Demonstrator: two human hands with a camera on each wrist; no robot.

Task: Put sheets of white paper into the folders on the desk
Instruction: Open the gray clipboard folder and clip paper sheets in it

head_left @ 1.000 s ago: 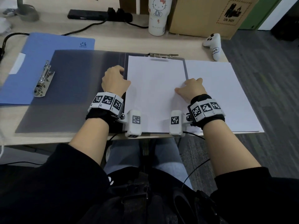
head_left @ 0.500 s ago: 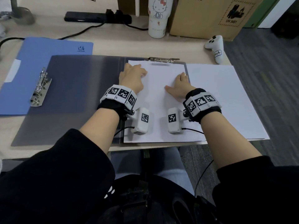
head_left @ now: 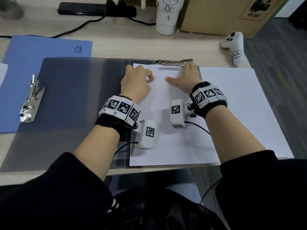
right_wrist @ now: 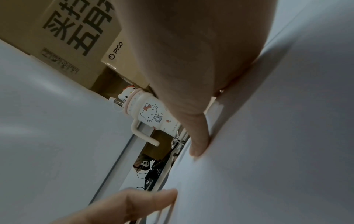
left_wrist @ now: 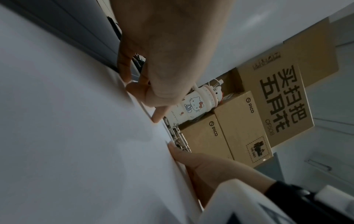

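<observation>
A grey folder lies open on the desk with a white sheet on its right half. Its metal clip sits at the sheet's top edge. My left hand rests at the sheet's top left corner, fingers bent, fingertips on the paper near the clip. My right hand lies flat on the sheet, its fingers reaching the clip's right end. A stack of white paper lies just right of the folder. A blue folder lies open partly under the grey one.
The blue folder's metal clip stands at far left. Behind the folders are a black power strip, a white cartoon bottle and a cardboard box. A white controller lies at the desk's right edge.
Both hands have slid up the sheet from its middle to its top edge. The right hand's fingers have gone from curled to flat and now reach the clip.
</observation>
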